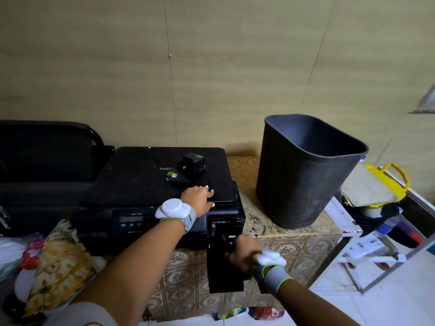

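A black printer (141, 184) sits on a low table with a patterned cloth (294, 245). My left hand (199, 200) rests flat on the printer's lid near its front right corner, fingers spread. On the lid lie two black ink cartridges (191, 164), one boxy, one flat with a yellow-green label. At the printer's front right the cartridge cover (223, 274) hangs open, showing coloured slot marks (221, 222). My right hand (244, 252) is curled at the open bay, gripping a black part there; what exactly it holds is hidden by the fingers.
A dark grey waste bin (303, 172) stands upright on the table right of the printer. A black chair (47, 161) is at the left. Patterned cloth bundles (54, 269) lie at front left. A white frame and a yellow bag (388, 182) crowd the right side.
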Tool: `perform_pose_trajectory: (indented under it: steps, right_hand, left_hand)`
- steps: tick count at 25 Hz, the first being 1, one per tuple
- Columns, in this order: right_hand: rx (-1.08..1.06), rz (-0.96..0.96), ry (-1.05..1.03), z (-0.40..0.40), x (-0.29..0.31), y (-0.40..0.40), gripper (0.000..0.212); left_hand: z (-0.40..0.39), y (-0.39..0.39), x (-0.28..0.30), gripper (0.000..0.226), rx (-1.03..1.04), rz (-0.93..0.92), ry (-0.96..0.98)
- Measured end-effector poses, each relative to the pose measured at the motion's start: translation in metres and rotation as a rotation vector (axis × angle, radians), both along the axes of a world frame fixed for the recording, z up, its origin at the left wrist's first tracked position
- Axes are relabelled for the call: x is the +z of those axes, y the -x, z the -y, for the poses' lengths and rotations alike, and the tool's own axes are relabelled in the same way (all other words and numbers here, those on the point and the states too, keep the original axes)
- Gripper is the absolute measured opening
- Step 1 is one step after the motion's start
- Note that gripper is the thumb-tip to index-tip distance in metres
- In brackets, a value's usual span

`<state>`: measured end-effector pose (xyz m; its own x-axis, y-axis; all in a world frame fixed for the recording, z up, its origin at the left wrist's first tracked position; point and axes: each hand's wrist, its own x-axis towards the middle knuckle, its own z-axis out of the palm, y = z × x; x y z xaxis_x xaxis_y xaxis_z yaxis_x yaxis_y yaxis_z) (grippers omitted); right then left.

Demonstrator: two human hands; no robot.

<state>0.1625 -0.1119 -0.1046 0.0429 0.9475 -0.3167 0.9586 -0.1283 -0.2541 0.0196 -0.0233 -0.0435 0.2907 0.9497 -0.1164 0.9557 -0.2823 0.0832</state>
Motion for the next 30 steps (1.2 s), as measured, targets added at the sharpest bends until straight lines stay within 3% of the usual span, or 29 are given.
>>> perform_pose_trajectory:
  steps: [11,20,25,30]
  right_hand:
    - [-0.108,0.017,-0.008,-0.011,0.021,-0.049,0.04]
    - [0.004,0.032,0.05,-0.024,0.042,-0.068,0.029]
    - [-0.014,0.08,0.008,-0.043,0.056,-0.088,0.034]
    - [-0.061,0.124,-0.095,-0.052,0.029,-0.079,0.041]
  left_hand:
    - [-0.002,-0.017,0.005,0.042,0.109,0.001,-0.132]
    - [-0.006,-0.025,0.012,0.036,0.161,-0.004,-0.157]
    - [-0.006,-0.032,0.014,0.033,0.121,-0.048,-0.158]
    - [0.002,-0.036,0.012,0.031,0.015,-0.147,-0.17]
